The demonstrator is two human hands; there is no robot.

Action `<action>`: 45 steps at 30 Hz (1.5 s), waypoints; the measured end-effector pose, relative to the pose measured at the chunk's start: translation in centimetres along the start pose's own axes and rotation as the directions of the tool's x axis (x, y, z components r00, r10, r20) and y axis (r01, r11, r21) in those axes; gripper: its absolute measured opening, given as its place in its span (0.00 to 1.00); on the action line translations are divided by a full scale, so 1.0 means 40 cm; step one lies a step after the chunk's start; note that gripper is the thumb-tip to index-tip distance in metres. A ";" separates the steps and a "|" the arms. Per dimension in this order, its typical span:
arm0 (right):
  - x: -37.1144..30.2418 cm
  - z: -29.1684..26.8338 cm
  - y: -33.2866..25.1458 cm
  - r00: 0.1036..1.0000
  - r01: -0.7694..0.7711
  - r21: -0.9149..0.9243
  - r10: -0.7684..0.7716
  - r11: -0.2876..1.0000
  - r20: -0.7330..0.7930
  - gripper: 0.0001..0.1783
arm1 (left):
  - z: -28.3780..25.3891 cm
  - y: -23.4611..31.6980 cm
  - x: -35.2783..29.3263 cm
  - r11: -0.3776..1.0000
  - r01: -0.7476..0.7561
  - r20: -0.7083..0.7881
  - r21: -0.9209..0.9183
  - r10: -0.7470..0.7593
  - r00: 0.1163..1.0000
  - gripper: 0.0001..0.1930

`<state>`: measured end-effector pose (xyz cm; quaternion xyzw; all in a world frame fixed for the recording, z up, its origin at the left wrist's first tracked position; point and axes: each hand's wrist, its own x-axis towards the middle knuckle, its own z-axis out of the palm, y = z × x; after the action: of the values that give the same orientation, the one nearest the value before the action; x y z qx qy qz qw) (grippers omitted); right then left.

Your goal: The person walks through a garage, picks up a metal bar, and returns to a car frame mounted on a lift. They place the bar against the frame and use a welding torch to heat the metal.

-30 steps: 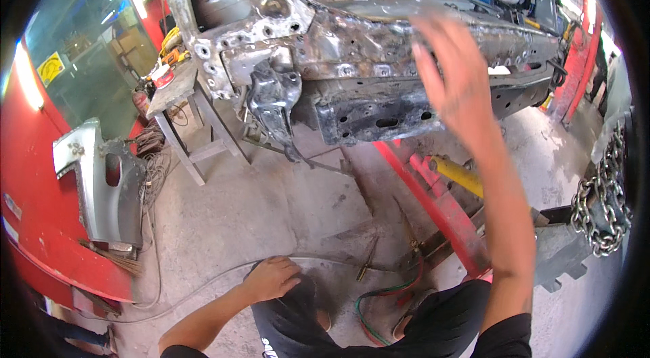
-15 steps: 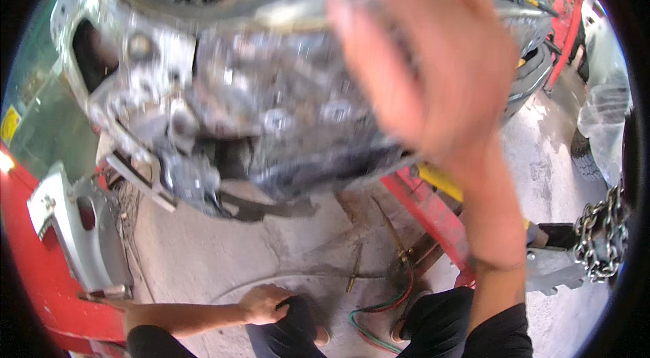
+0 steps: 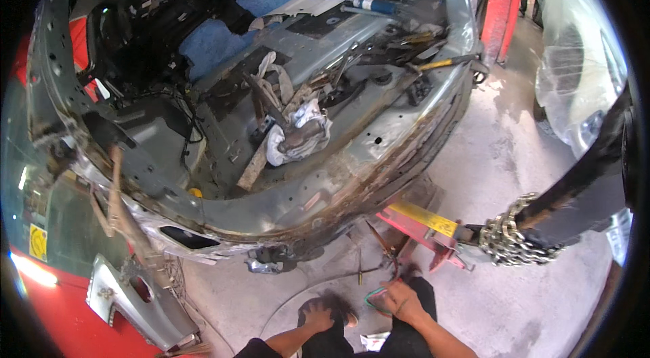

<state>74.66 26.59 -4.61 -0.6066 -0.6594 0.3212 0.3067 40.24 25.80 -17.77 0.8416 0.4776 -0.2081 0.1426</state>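
Note:
My left hand (image 3: 318, 318) lies on my left knee, fingers spread and holding nothing. On my right thigh near the knee rests my right hand (image 3: 401, 301), its fingers stretched out over the leg, with nothing visible in it. A green hose (image 3: 370, 298) on the floor shows just beside those fingers. In front of me stands the stripped rear of a grey car body (image 3: 318, 206), with bare, rusty metal along its edge. Inside it lie a crumpled white cloth (image 3: 277, 148), a tool with a yellow handle (image 3: 437, 64) and a blue cylinder (image 3: 374, 5).
A red and yellow metal beam (image 3: 423, 221) juts from under the car body, near a post wrapped in chain (image 3: 511, 239). At left, a silver body panel (image 3: 128, 297) leans by a red car (image 3: 71, 304). Plastic sheeting (image 3: 575, 53) hangs at right.
My right hand has come down from the car body's edge to my right thigh. My left hand stays on my knee. The view has shifted and shows more of the car's inside.

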 end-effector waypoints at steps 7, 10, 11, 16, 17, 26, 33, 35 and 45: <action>-0.226 -0.164 -0.048 0.875 -0.435 -0.059 0.437 0.899 0.207 0.21 | -0.222 0.116 -0.095 0.650 -0.098 0.270 -0.753 0.442 0.856 0.27; -0.389 -0.085 0.209 0.711 -0.644 0.114 0.647 0.756 -0.275 0.18 | -0.279 0.063 -0.067 0.626 -0.263 0.076 -0.734 0.460 0.885 0.25; -0.402 -0.096 0.153 0.655 -0.518 0.373 0.637 0.770 -0.406 0.16 | -0.258 0.017 -0.066 0.605 -0.319 0.002 -0.730 0.468 0.884 0.24; -0.666 0.085 -0.138 0.489 -0.558 0.574 0.796 0.600 -0.357 0.16 | -0.325 -0.176 -0.039 0.814 -0.280 0.215 -0.509 0.435 0.874 0.17; -0.744 0.153 -0.185 0.496 -0.652 0.466 0.801 0.598 -0.335 0.16 | -0.307 -0.198 -0.045 0.803 -0.346 0.169 -0.486 0.475 0.864 0.15; -1.144 0.598 -0.662 -0.047 -0.727 0.680 0.981 0.095 -0.188 0.17 | -0.418 -0.118 -0.111 0.668 -0.739 0.402 -0.085 0.702 0.588 0.16; -1.162 0.747 -0.670 -0.119 -0.842 0.534 0.938 0.079 -0.326 0.18 | -0.352 -0.006 -0.136 0.483 -0.865 0.429 -0.137 0.816 0.387 0.15; -1.137 0.681 -0.695 -0.118 -0.760 0.598 0.851 0.254 -0.512 0.16 | -0.370 0.010 -0.158 0.411 -0.829 0.325 -0.378 0.898 0.297 0.17; -1.395 0.781 -0.774 -0.425 -0.403 0.868 0.781 0.289 -0.457 0.18 | -0.221 -0.115 -0.066 0.277 -0.947 0.785 0.164 0.544 0.295 0.20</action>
<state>35.44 -32.44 0.27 -0.8428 0.2490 0.0689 0.4722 36.97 30.03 -8.95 0.8432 -0.1862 -0.4970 0.0853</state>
